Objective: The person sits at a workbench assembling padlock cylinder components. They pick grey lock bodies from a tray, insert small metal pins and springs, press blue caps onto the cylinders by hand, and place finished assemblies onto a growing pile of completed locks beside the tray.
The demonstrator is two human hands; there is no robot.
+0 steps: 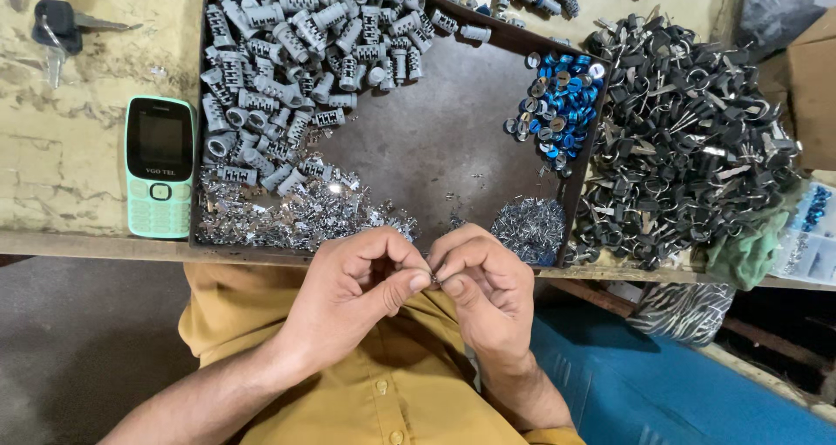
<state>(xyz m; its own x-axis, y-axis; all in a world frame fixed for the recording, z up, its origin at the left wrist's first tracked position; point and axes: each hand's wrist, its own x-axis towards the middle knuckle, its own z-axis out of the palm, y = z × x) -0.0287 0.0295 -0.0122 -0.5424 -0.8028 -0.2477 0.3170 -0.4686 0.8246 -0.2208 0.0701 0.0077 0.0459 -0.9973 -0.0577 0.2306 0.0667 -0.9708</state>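
Small metal part (434, 279) pinched between the fingertips of left hand (353, 293) and right hand (488, 288), both closed narrow, held just below tray (453, 140), grey cylinders (287, 70) heaped inside.

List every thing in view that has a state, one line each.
left hand: pinched on a tiny metal part
right hand: pinched on the same part
tiny metal part: held between both hands' fingertips
mobile phone: screen dark, face up
tray: open, holding sorted heaps
key: lying flat
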